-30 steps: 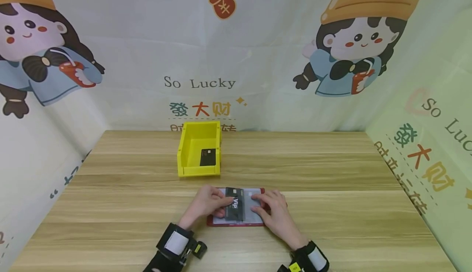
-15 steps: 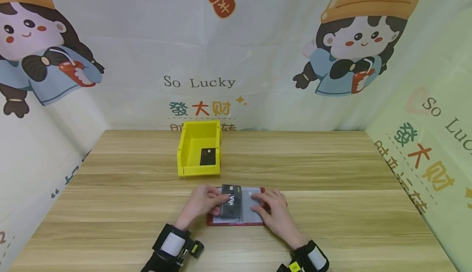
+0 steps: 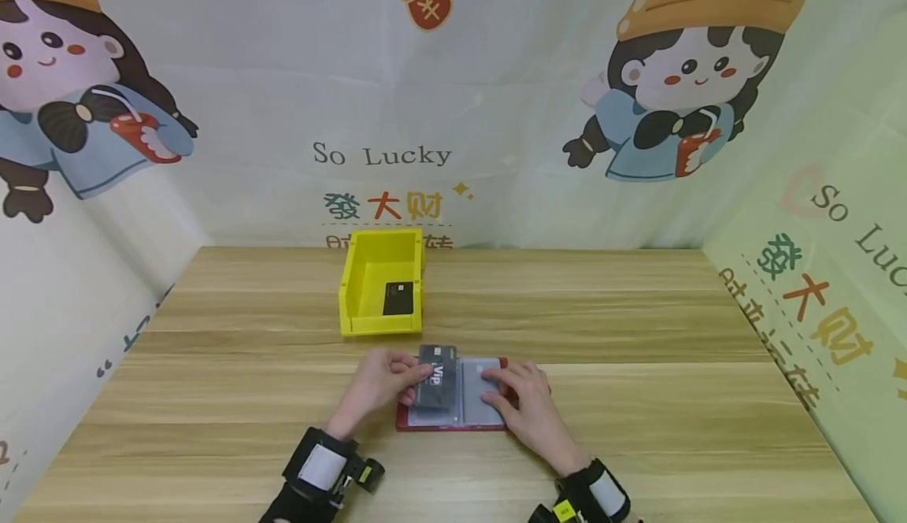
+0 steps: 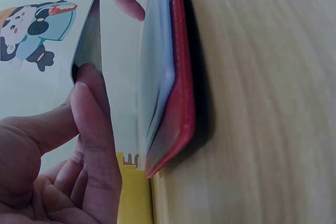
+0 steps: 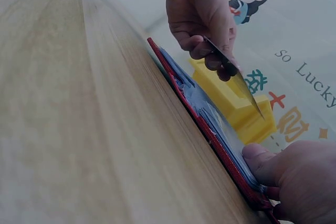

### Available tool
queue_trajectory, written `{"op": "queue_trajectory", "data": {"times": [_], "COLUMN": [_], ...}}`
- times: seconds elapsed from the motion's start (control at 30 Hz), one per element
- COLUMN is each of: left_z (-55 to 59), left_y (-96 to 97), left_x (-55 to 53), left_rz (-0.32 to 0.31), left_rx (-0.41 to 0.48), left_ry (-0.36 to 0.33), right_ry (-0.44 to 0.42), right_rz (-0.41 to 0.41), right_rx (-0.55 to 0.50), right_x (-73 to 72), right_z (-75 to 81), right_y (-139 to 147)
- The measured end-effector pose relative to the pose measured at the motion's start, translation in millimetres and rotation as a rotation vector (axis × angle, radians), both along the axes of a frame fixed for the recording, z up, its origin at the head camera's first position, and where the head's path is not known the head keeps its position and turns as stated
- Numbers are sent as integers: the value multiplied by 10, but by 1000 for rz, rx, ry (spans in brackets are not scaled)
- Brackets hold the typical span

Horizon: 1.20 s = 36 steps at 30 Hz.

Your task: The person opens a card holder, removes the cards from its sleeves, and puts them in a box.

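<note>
A dark card [image 3: 444, 389] printed "VIP" is pinched between thumb and fingers of my left hand [image 3: 379, 385]. In the right wrist view the card [image 5: 245, 93] hangs tilted, with a gap between it and the sleeves beneath. Under it a red card holder [image 3: 432, 420] lies open on the table, its clear plastic sleeves spread to both sides. My right hand [image 3: 530, 413] grips the holder's right side, with the thumb on the sleeves and the other fingers around the edge in the right wrist view.
Behind the card holder stands a yellow bin [image 3: 380, 326] with a black card [image 3: 398, 299] inside. The wooden table [image 3: 638, 334] meets a printed cloth backdrop [image 3: 510, 113] at the back and sides.
My left hand has moved up and to the left with the VIP card, lifting it off the left sleeves. The right hand stays on the card holder.
</note>
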<state>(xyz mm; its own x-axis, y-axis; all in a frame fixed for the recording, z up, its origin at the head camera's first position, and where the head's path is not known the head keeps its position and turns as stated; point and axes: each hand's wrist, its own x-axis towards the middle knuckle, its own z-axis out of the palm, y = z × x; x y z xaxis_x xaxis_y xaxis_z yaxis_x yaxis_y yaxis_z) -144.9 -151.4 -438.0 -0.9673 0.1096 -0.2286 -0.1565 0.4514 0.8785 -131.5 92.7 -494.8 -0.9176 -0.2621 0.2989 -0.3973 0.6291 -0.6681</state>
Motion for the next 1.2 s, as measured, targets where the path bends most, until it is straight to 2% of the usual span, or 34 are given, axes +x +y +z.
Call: {"op": "queue_trajectory", "data": {"times": [0.3, 0.77, 1.0, 1.2], "left_z": [70, 218, 276, 309], "left_y": [-141, -318, -360, -355], "left_x": [-86, -305, -400, -455], "left_rz": [-19, 77, 109, 162], "left_rx": [4, -52, -79, -134], "left_ry": [82, 118, 161, 175], "right_ry": [95, -2, 35, -17], "right_rz": [14, 6, 14, 3], "right_rx": [-2, -12, -5, -1], "right_x": [-11, -2, -14, -3], "right_z": [-45, -5, -12, 4], "right_y": [8, 5, 7, 5]}}
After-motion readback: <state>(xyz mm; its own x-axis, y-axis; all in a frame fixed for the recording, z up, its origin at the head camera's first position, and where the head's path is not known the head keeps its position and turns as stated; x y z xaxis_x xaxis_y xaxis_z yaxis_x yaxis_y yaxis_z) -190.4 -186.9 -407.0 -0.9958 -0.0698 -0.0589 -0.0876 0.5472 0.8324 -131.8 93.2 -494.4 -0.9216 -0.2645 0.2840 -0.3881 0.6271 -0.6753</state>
